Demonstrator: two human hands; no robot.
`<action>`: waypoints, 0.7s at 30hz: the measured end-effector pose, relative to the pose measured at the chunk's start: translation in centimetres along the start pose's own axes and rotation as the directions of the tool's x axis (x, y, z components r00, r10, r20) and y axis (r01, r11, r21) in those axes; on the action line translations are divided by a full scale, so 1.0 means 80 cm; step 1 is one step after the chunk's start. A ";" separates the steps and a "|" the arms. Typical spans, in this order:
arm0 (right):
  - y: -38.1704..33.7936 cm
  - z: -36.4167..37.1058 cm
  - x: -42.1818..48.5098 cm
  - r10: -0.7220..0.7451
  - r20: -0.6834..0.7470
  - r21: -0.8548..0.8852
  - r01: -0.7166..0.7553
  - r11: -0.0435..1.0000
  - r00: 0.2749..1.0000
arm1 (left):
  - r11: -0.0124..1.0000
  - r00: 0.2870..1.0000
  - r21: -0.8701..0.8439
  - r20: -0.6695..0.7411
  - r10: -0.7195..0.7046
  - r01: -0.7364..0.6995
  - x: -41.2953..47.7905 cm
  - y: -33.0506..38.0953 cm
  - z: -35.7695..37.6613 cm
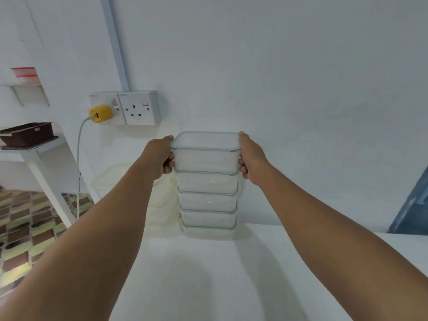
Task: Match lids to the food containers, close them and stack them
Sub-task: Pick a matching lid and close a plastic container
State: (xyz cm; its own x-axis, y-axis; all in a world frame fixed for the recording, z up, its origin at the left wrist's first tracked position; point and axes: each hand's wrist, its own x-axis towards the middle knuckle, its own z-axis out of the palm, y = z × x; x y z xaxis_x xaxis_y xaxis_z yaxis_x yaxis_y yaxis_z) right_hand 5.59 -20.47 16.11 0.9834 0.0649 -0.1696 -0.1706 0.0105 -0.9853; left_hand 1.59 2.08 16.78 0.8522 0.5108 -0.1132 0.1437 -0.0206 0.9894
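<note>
A stack of several clear food containers (207, 202) with grey-rimmed lids stands on the white table (208, 274), close to the wall. The top container (206, 156) is lidded and sits on the stack. My left hand (159, 156) grips its left side, thumb at the lid's edge and fingers curled under the rim. On its right side my right hand (251, 156) holds it the same way. Both arms reach forward from the near edge.
A double wall socket (139, 107) with a yellow plug (100, 113) and hanging cable is up left of the stack. A pale plastic bag (159, 205) lies behind the stack on the left. A brown tray (27, 134) rests on a side shelf at far left.
</note>
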 end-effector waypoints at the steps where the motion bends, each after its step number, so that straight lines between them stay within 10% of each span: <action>1: -0.001 -0.001 -0.002 0.011 0.000 0.004 -0.011 1.000 1.000 | 1.000 1.000 -0.018 0.004 -0.011 0.011 -0.001 0.000 -0.001; 6: 0.004 -0.008 -0.016 -0.107 -0.112 -0.077 0.099 0.992 0.988 | 0.985 0.994 -0.172 -0.095 -0.050 0.033 -0.019 -0.009 -0.006; 11: 0.024 -0.031 -0.040 -0.555 -0.308 -0.228 0.507 0.832 0.773 | 0.975 0.954 -0.180 -0.290 0.070 -0.127 -0.073 -0.005 -0.007; 21: 0.045 -0.129 -0.142 -0.571 -0.225 -0.102 0.564 0.820 0.790 | 0.921 0.951 -0.237 -0.046 0.306 -0.308 -0.229 0.006 0.075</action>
State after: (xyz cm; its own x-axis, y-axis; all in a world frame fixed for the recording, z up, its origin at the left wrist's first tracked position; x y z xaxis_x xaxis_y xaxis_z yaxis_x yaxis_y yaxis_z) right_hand -5.56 -31.44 14.26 0.8879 -0.1792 0.4237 0.4207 -0.0565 -0.9054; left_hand -10.96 -12.44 18.81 0.8312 0.5189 0.1997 -0.2494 0.0270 0.9680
